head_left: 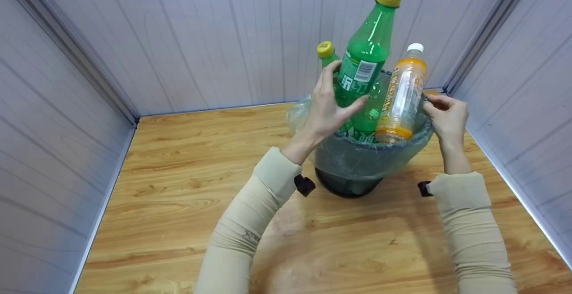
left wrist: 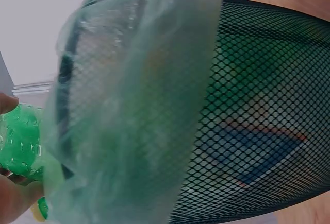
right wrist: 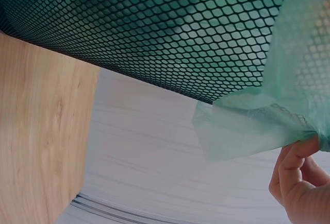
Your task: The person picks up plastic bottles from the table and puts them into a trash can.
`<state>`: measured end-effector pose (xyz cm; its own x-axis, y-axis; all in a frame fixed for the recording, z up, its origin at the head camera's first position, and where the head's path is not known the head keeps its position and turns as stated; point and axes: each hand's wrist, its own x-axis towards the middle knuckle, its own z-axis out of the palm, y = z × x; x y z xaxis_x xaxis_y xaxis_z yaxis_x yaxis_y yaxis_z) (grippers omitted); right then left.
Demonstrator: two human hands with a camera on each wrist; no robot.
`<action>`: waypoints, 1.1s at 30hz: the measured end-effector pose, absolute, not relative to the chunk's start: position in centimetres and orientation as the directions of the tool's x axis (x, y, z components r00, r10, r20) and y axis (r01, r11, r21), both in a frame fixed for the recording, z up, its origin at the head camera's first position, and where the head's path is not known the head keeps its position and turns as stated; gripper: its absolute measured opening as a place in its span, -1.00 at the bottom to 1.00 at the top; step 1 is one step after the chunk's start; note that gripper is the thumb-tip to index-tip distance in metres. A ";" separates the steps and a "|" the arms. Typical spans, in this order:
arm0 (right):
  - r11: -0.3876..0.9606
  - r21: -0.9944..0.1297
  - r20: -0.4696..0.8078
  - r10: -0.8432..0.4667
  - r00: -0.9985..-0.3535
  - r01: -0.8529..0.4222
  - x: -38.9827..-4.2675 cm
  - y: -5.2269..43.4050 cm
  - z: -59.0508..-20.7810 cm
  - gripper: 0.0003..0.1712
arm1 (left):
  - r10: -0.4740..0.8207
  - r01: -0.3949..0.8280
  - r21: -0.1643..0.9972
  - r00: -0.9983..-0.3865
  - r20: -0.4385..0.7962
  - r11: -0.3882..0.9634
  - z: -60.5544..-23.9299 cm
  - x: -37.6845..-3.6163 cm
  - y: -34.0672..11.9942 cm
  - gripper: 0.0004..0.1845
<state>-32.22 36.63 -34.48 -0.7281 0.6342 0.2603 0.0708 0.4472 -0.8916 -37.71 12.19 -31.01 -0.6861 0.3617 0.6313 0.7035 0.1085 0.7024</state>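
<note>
My left hand [head_left: 328, 108] grips a green plastic drink bottle [head_left: 365, 64] with a yellow cap, tilted to the right over the mouth of a black mesh wastebasket [head_left: 351, 189]. The left wrist view shows that bottle's green lower part [left wrist: 20, 141] just outside the rim line. With thumb and fingers, my right hand [head_left: 449, 117] pinches the pale green bin liner [right wrist: 247, 126] at the right of the rim. Inside the lined basket stand an orange-labelled bottle [head_left: 402, 97] with a white cap and another green bottle [head_left: 326, 50] with a yellow cap.
The basket stands on a wood-grain table [head_left: 187, 186]. Pale panel walls [head_left: 201, 39] close off the back and both sides. More green plastic shows inside the basket, and a blue item [left wrist: 258, 154] is visible through the mesh.
</note>
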 end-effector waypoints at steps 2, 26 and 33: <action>0.449 -0.890 0.255 0.636 -0.728 0.081 -32.2 36.6 -34.4 -0.68 | 0.392 0.688 0.711 -0.700 0.597 0.145 -31.3 -37.8 12.3 -0.20; 0.422 -0.903 0.234 0.637 -0.734 0.078 -31.9 36.6 -34.4 -0.68 | 0.485 0.450 0.619 -0.866 0.126 0.644 -31.2 -36.8 12.9 0.08; 0.461 -0.884 0.270 0.629 -0.729 0.071 -32.0 36.5 -34.4 -0.69 | 0.465 0.481 0.641 -0.860 0.211 0.598 -31.0 -36.8 12.1 0.00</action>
